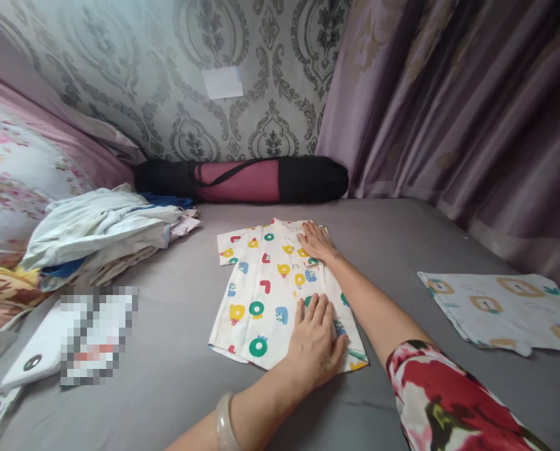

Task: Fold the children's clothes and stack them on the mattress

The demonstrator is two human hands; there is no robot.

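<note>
A small white short-sleeved shirt (249, 291) with colourful letter and animal prints lies spread on the grey bed sheet (167, 376), its collar toward the wall. My left hand (315, 335) rests flat on the lower right part of the shirt, fingers stretched out. Higher up, my right hand (318, 241) lies flat near the shirt's right shoulder and sleeve, which is folded inward over the front. Neither hand grips the fabric. A pale bangle is on my left wrist.
A heap of clothes (106, 219) sits at the left. A black and maroon long bag (237, 180) lies against the wall. On the right is a folded printed cloth (505, 307). A white device (45, 344), a blurred-out packet (99, 338) and cables are at lower left.
</note>
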